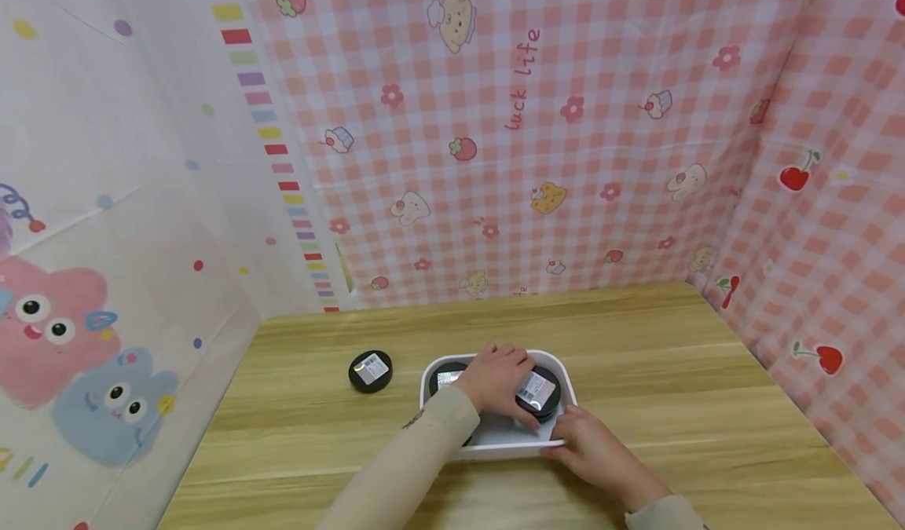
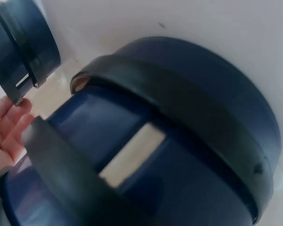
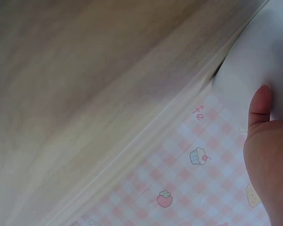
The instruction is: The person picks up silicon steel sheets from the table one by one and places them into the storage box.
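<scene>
A white bin (image 1: 495, 455) stands on the table with black round tins inside. My left hand (image 1: 498, 381) reaches into it and grips the right-hand tin (image 1: 539, 393), a stacked one with a white label on top. In the left wrist view, fingers (image 2: 12, 127) curl at the lower edge of that dark tin (image 2: 26, 44), while other banded dark tins (image 2: 179, 141) fill the foreground. At the bin's front right corner, my right hand (image 1: 592, 445) holds the rim; its thumb (image 3: 260, 106) presses the outer wall in the right wrist view. My left forearm partly covers the left tins (image 1: 447, 374).
One more black tin (image 1: 371, 371) with a white label lies on the wooden table (image 1: 304, 420), left of the bin. Patterned cloth (image 1: 523, 169) hangs behind the table's back edge and along both sides.
</scene>
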`<state>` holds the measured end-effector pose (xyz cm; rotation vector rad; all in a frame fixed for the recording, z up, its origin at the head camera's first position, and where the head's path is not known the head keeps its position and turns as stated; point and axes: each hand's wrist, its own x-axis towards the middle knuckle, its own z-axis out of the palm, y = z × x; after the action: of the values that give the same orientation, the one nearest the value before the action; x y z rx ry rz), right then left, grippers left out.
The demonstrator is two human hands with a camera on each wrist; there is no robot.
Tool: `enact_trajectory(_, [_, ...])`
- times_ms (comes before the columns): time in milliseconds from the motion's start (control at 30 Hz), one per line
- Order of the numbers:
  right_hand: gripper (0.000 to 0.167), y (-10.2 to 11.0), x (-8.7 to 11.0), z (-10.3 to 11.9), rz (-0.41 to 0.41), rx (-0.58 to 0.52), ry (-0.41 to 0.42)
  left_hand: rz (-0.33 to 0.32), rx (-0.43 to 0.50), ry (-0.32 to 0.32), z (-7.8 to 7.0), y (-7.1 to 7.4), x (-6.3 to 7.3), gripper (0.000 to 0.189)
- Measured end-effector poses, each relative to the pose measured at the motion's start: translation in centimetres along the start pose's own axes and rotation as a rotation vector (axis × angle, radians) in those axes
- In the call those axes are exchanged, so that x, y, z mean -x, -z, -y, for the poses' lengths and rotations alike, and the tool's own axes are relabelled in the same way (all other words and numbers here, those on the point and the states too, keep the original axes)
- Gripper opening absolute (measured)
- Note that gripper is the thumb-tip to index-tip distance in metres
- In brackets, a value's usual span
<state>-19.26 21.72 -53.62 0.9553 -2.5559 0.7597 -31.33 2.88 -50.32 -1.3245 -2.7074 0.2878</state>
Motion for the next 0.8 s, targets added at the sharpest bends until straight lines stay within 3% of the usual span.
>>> enact_trajectory(200, [0.016, -0.4, -0.1, -0.1, -0.037, -0.003, 0.048, -0.005, 0.156, 0.003, 0.7, -0.3, 0.0, 0.099])
enact_trajectory(467, [0.016, -0.1, -0.1, 0.1, -0.028, -0.006, 0.039, 0.013, 0.340, 0.035, 1.3, 1.2, 0.3, 0.086])
enact_trajectory(633, [0.016, 0.0, -0.2, 0.2, -0.029, -0.001, 0.048, 0.001, 0.380, 0.042, 1.5, 2.2, 0.5, 0.066])
enact_trajectory(800, [0.017, -0.1, -0.2, 0.0, -0.046, 0.016, 0.070, 0.001, 0.431, 0.069, 1.9, 2.9, 0.8, 0.062])
